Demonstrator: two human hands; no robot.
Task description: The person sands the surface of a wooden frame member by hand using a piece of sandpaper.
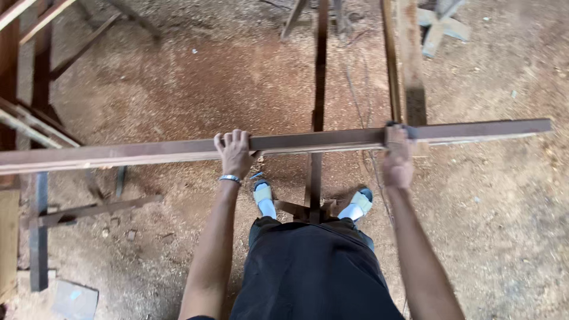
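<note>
A long brown wooden beam (118, 153) runs across the whole head view, from the left edge to the right at about waist height. My left hand (235, 153) is wrapped over it near the middle, with a metal bracelet on the wrist. My right hand (398, 159) grips the beam further right, fingers curled over its top edge. Both arms stretch forward from my body. Below the beam I see my dark shorts and my feet in light sandals (263, 193) on the ground.
A narrow wooden stand (319, 89) runs away from me under the beam, with another plank (408, 59) beside it. Wooden frames (35, 118) stand at the left. Planks (89, 210) and a flat block (74, 300) lie on the sawdust-covered floor.
</note>
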